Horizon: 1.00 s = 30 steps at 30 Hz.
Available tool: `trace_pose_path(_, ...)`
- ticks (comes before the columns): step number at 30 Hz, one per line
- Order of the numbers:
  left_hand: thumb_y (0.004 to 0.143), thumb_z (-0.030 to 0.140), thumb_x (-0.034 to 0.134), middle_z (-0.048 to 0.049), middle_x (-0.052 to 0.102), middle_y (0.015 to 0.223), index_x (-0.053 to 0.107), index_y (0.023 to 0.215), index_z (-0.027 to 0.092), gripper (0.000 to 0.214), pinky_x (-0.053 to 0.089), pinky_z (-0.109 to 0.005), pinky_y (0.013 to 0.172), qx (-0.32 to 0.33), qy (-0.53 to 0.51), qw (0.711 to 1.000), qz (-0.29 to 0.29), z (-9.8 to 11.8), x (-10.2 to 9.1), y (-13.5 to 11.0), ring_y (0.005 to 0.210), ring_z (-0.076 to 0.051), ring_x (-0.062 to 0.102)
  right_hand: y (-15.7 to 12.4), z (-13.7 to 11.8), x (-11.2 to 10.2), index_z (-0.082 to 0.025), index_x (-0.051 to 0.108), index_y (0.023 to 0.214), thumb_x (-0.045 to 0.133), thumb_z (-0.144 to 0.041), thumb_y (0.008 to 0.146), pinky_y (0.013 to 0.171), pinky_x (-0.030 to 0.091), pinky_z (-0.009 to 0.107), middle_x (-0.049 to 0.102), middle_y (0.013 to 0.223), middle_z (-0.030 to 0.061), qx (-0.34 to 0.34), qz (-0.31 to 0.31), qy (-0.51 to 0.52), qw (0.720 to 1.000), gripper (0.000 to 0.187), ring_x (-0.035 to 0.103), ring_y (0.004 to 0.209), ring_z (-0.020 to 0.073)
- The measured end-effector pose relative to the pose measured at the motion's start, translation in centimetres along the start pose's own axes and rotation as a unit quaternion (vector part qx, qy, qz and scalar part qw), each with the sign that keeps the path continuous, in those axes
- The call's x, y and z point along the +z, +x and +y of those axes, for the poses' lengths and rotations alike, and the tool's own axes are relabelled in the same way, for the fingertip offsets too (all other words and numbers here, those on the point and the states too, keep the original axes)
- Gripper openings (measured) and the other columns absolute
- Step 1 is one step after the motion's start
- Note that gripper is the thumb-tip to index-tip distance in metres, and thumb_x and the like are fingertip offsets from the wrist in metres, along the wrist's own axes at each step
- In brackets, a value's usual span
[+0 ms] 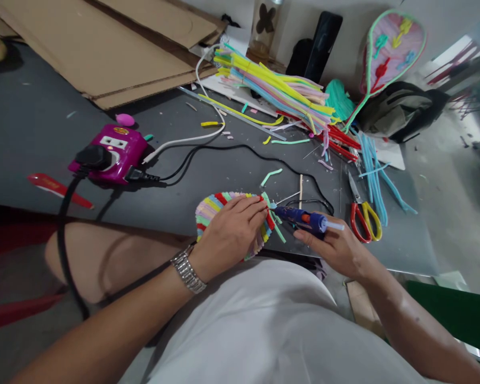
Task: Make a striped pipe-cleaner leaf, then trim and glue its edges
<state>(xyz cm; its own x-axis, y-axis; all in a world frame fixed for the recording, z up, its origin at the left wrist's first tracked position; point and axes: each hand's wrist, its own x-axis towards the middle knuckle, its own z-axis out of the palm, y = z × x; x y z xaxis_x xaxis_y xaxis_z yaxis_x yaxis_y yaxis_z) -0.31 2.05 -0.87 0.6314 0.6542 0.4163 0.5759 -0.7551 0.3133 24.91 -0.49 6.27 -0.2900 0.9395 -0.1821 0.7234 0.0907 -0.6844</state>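
My left hand [234,228], with a metal watch on the wrist, lies closed over a flat striped piece made of coloured fuzzy sticks [213,205] at the near edge of the dark table. Its fingertips pinch the piece's right rim. My right hand [336,246] grips a blue glue gun [304,218]. The gun's nozzle points left and meets the rim right by my left fingertips. A clear glue stick pokes out of the gun's back end.
A purple power strip [112,152] with black plugs and cables sits at left. Red-and-yellow scissors [362,213] lie right of the gun. A heap of coloured fuzzy sticks [276,88], cardboard sheets [116,48], a black bag [400,109] and a finished fan-shaped piece [390,48] stand farther back.
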Motion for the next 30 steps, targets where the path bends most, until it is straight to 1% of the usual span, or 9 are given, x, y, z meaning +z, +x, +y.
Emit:
trace_pose_path(8, 0.102, 0.017, 0.052, -0.0149, 0.068, 0.135, 0.066, 0.127, 0.009, 0.030, 0.048, -0.050, 0.112, -0.005, -0.010, 1.000, 0.000, 0.0, 0.2, 0.0, 0.130, -0.027, 0.058, 0.3, -0.2, 0.1, -0.021, 0.066, 0.089, 0.063, -0.046, 0.097, 0.065, 0.048, 0.028, 0.063, 0.084, 0.0011, -0.018, 0.014, -0.022, 0.999, 0.026, 0.055, 0.071, 0.0142)
trace_pose_path(14, 0.102, 0.017, 0.053, -0.0157, 0.069, 0.135, 0.066, 0.128, 0.008, 0.030, 0.049, -0.050, 0.111, -0.007, -0.014, 1.000, 0.002, 0.0, 0.2, 0.0, 0.131, -0.027, 0.058, 0.5, -0.7, 0.1, -0.021, 0.067, 0.093, 0.064, -0.047, 0.097, 0.064, 0.048, 0.027, 0.065, 0.086, 0.0012, -0.005, 0.002, -0.001, 1.000, 0.026, 0.057, 0.073, 0.0148)
trace_pose_path(16, 0.102, 0.018, 0.053, -0.0152, 0.069, 0.134, 0.066, 0.126, 0.007, 0.030, 0.049, -0.049, 0.111, -0.004, -0.006, 1.000, 0.004, 0.0, 0.2, 0.0, 0.129, -0.028, 0.059, 0.4, -0.7, 0.0, -0.021, 0.067, 0.093, 0.064, -0.047, 0.096, 0.064, 0.048, 0.027, 0.064, 0.085, 0.0007, 0.001, 0.001, 0.004, 1.000, 0.026, 0.056, 0.072, 0.0145)
trace_pose_path(21, 0.101, 0.016, 0.054, -0.0148, 0.070, 0.132, 0.066, 0.124, 0.005, 0.028, 0.050, -0.049, 0.110, 0.006, 0.007, 1.000, 0.013, 0.0, 0.1, 0.0, 0.126, -0.029, 0.061, 0.1, -0.6, 0.0, -0.021, 0.064, 0.086, 0.063, -0.046, 0.097, 0.062, 0.046, 0.027, 0.061, 0.080, -0.0004, -0.004, -0.009, -0.011, 1.000, 0.027, 0.056, 0.070, 0.0138)
trace_pose_path(25, 0.101, 0.015, 0.054, -0.0151, 0.070, 0.131, 0.066, 0.125, 0.006, 0.028, 0.051, -0.049, 0.109, 0.004, 0.005, 1.000, 0.019, 0.0, 0.2, 0.0, 0.126, -0.028, 0.061, -0.1, -0.6, 0.0, -0.022, 0.067, 0.090, 0.062, -0.047, 0.097, 0.065, 0.048, 0.028, 0.063, 0.083, 0.0001, -0.008, 0.000, -0.019, 1.000, 0.026, 0.057, 0.070, 0.0143)
trace_pose_path(27, 0.101, 0.016, 0.054, -0.0149, 0.071, 0.131, 0.066, 0.125, 0.007, 0.028, 0.050, -0.049, 0.110, -0.004, -0.002, 1.000, 0.025, 0.2, 0.3, 0.1, 0.126, -0.028, 0.062, -0.3, -0.5, -0.1, -0.021, 0.067, 0.088, 0.063, -0.047, 0.097, 0.068, 0.050, 0.030, 0.065, 0.083, 0.0007, -0.012, 0.007, -0.023, 1.000, 0.028, 0.057, 0.070, 0.0149)
trace_pose_path(30, 0.100, 0.021, 0.057, -0.0152, 0.071, 0.129, 0.066, 0.123, 0.007, 0.029, 0.049, -0.050, 0.112, -0.017, -0.010, 0.999, 0.032, 0.5, 0.3, 0.2, 0.125, -0.029, 0.063, -1.3, -0.2, -0.4, -0.021, 0.067, 0.084, 0.062, -0.047, 0.097, 0.069, 0.051, 0.032, 0.067, 0.083, 0.0020, -0.011, 0.014, -0.027, 0.999, 0.030, 0.059, 0.072, 0.0166)
